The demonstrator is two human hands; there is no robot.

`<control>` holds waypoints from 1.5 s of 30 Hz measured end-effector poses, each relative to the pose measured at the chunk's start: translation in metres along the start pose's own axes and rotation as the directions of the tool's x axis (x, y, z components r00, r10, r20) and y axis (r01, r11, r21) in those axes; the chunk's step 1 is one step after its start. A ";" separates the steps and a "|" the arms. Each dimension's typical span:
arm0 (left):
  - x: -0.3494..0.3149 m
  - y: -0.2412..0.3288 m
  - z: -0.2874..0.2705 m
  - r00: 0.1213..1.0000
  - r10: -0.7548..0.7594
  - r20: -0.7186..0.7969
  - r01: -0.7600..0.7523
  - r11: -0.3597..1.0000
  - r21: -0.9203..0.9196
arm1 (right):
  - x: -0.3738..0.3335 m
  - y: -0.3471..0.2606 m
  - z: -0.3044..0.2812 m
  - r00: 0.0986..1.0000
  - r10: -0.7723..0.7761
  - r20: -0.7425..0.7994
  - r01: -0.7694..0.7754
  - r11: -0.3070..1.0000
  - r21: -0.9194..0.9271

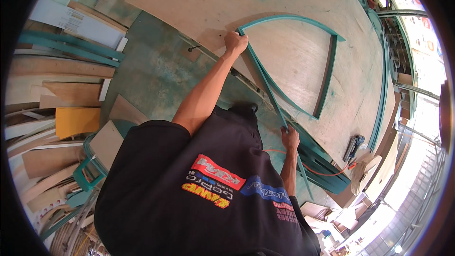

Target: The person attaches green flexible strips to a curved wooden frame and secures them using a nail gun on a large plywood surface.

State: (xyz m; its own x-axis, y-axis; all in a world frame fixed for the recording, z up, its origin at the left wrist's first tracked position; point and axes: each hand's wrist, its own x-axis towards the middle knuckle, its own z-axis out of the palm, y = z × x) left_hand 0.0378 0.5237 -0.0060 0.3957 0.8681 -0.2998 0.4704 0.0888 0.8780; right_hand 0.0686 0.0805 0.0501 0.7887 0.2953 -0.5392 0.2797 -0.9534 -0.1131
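Note:
A green frame of thin strips (324,85) lies on the plywood-topped table (289,0), with two curved sides meeting near my left hand and a straight piece across its far right. My left hand (236,42) is closed at that pointed corner, gripping the end of a long thin green strip (270,89). The strip runs along the frame's near side to my right hand (290,138), whose fingers are closed around it. Past my right hand, its free end hangs beyond the table edge. Whether my left hand also grips the frame's corner is hidden.
A dark nail gun (353,148) with an orange hose (327,174) lies at the table's right end. Long green strips (381,99) lie along the far edge. Boards and wood offcuts (71,92) pile up on the left, near a green chair (90,173).

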 end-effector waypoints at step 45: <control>0.005 0.011 -0.008 0.997 -0.069 0.016 0.067 0.991 0.115 | 0.004 0.019 0.009 0.990 -0.090 -0.109 0.107 0.982 0.158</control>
State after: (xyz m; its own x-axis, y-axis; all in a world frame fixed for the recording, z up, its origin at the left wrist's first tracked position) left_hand 0.0383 0.5334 0.0050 0.3750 0.8518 -0.3657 0.5835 0.0897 0.8071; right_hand 0.0724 0.0630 0.0384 0.8151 0.3848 -0.4330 0.2719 -0.9142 -0.3006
